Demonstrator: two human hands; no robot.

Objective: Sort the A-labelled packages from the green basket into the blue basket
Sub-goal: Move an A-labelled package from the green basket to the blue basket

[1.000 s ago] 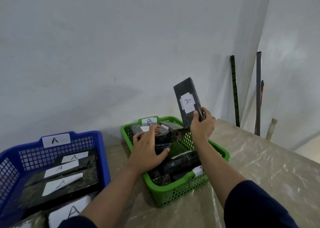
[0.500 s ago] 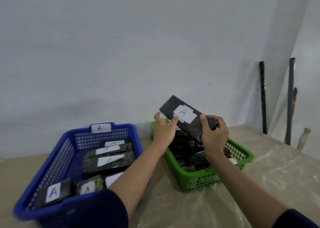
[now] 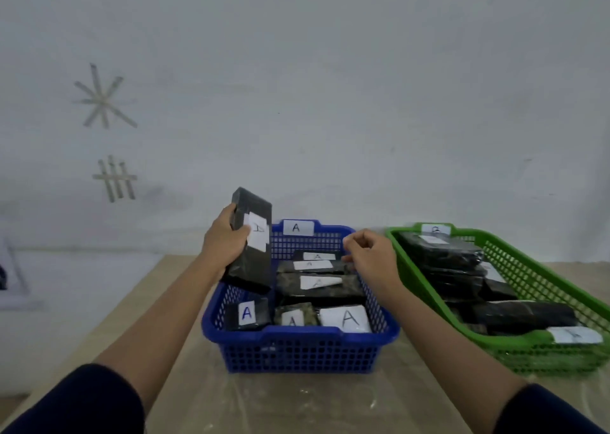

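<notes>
Held package (image 3: 251, 242): black wrap, white label. Right of the grip, blue basket (image 3: 307, 351), lattice-patterned walls, white tag. Further right, green basket (image 3: 541, 354), same lattice, black packages (image 3: 442, 252).

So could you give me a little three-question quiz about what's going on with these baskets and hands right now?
1. True or false: the left hand grips a black package over the blue basket.
2. Which basket stands further right? A) blue B) green
3. Fill in: the right hand holds ____.

Key: 1 true. 2 B, the green basket. 3 nothing; its fingers hang loosely curled above the blue basket.
</notes>
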